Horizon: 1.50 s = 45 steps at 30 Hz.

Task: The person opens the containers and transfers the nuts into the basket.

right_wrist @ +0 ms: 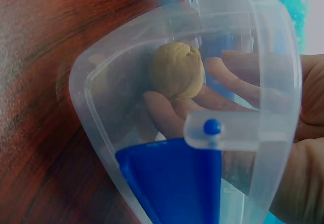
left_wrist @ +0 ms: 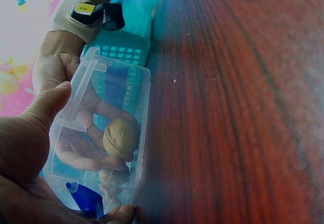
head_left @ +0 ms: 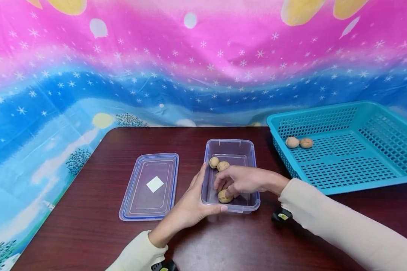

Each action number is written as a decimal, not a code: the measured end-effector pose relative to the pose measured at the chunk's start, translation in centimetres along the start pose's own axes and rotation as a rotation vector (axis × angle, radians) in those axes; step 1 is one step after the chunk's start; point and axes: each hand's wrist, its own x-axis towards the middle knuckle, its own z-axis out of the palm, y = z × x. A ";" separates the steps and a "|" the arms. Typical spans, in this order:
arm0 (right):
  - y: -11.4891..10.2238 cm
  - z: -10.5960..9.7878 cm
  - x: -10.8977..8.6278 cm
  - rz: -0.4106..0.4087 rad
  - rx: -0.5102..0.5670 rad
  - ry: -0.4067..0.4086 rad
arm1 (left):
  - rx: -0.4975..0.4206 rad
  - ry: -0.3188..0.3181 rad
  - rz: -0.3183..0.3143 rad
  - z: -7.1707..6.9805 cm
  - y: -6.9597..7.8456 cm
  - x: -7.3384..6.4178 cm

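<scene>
A clear plastic food container (head_left: 247,152) stands uncovered on the table, with several walnuts in it. Along its left side and front corner, my left hand (head_left: 190,205) grips it, thumb over the front rim. My right hand (head_left: 245,180) reaches inside from the right, fingers curled down around a walnut (head_left: 225,196) near the front end. Beneath those fingers another walnut is partly hidden. Two more, a walnut (head_left: 214,162) and its neighbour (head_left: 223,166), lie farther back by the left wall. Through the clear wall, the right wrist view shows a walnut (right_wrist: 177,71) against the fingertips.
Left of the container lies its clear lid (head_left: 144,203) with a blue seal and a white square label (head_left: 155,184). A teal plastic basket (head_left: 339,186) stands on the right, two walnuts (head_left: 299,142) in its far left corner. Behind the table hangs a patterned cloth (head_left: 203,67).
</scene>
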 end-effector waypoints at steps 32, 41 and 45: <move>0.0 0.6 0.4 0.116 0.129 -0.035 | -0.023 -0.009 0.006 -0.1 0.2 0.0; 0.0 0.5 0.3 0.121 0.126 -0.067 | -0.016 -0.007 0.005 -0.1 0.1 0.0; 0.0 0.4 0.3 0.108 0.136 -0.102 | -0.019 -0.004 0.004 0.0 0.0 0.0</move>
